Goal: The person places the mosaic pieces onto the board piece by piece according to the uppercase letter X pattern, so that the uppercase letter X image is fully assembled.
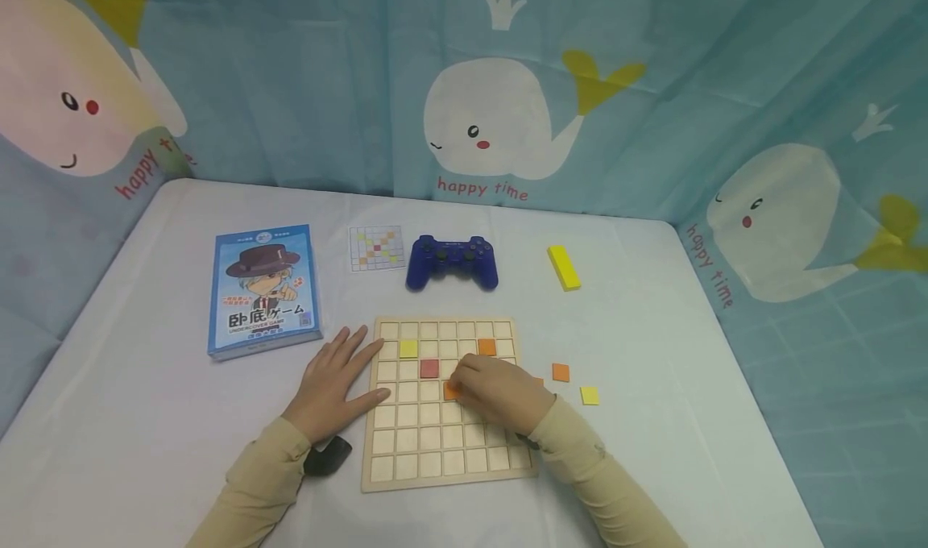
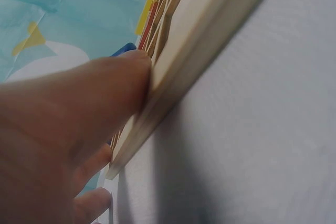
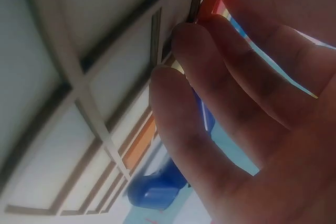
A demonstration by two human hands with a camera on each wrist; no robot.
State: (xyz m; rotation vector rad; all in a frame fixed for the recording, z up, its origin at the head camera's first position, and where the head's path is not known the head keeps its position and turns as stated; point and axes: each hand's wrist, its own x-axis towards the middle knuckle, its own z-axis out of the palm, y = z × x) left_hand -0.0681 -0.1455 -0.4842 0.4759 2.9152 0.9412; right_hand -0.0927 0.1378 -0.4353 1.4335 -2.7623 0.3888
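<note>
A wooden grid board lies on the white table. My left hand is spread along its left side, thumb and index fingertips on the rim; the left wrist view shows the thumb against the frame. Over the middle of the grid, my right hand pinches an orange square tile with curled fingers, which partly cover it. Up close, the right wrist view has the fingers over the grid cells. In other cells sit a yellow tile, a red tile and another orange tile.
Right of the board lie a loose orange tile, a yellow tile and an orange one mostly behind my right hand. Farther back are a blue game box, a pattern card, a blue game controller and a yellow block.
</note>
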